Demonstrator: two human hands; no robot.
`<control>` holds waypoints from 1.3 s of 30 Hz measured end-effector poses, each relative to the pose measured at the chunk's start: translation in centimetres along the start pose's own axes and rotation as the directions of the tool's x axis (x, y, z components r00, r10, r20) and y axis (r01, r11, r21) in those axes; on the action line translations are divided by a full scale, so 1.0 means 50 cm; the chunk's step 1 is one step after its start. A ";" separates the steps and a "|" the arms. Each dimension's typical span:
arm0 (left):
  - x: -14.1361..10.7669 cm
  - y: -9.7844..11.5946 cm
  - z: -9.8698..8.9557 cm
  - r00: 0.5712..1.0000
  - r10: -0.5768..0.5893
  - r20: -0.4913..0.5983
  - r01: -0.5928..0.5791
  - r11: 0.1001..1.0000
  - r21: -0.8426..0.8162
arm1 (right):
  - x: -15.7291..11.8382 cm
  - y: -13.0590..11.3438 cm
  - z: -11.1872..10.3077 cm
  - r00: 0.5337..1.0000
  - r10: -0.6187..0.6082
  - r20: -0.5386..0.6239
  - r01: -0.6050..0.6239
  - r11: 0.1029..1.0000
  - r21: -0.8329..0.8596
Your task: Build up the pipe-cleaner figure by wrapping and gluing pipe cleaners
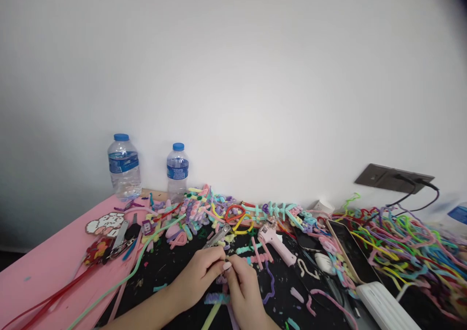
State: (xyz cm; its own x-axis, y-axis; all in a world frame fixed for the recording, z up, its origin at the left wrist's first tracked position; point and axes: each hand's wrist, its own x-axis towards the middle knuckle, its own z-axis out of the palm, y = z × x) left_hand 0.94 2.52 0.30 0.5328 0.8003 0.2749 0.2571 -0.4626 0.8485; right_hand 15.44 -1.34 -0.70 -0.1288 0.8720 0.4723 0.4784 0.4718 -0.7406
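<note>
My left hand (200,274) and my right hand (241,285) meet over the black mat (175,257), fingertips pinched together. Whatever they grip between thumbs and forefingers is too small and covered to make out. Below them lies a purple and blue fuzzy pipe-cleaner piece (217,298), with a pale yellow pipe cleaner (210,316) running toward the front edge. A metal clipper-like tool (218,235) rests just beyond my left fingers. To the right of my hands are a pink hot glue gun (278,245) and a bent purple pipe cleaner (270,284).
Two water bottles (124,169) stand by the wall. Heaped pipe-cleaner pieces (204,208) line the back, and loose stems (412,247) crowd the right. A phone (353,250), white earbud case (324,264) and white power strip-like block (386,305) lie right. Scissors (132,233) rest on the pink tabletop (47,271).
</note>
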 end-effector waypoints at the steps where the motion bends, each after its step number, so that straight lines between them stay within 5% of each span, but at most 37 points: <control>1: -0.001 -0.002 0.000 1.000 -0.008 0.001 0.008 1.000 0.007 | 0.001 -0.002 -0.003 1.000 -0.006 0.006 0.006 1.000 0.005; 13: -0.007 0.008 -0.011 0.999 -0.050 0.002 0.050 0.998 -0.048 | 0.011 -0.006 -0.034 0.992 0.086 0.087 -0.092 0.994 0.057; 19: -0.001 0.005 -0.015 0.975 -0.197 -0.101 0.177 0.969 -0.172 | 0.015 0.006 -0.044 0.994 0.107 0.033 -0.107 0.994 0.002; 30: 0.000 0.011 -0.013 0.927 -0.361 -0.101 0.320 0.902 -0.288 | 0.015 0.014 -0.041 0.984 0.176 0.037 -0.176 0.984 0.017; 39: -0.002 0.005 -0.013 0.942 -0.325 -0.081 0.292 0.916 -0.277 | 0.022 0.006 -0.061 0.999 -0.020 0.038 0.027 0.979 -0.203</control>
State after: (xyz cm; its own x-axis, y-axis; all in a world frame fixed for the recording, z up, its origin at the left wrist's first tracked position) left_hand 0.41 2.56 0.80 0.3532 0.9353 0.0201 0.1678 -0.0845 0.9822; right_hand 18.10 -0.65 1.07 -0.1711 0.8667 0.4685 0.6408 0.4591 -0.6153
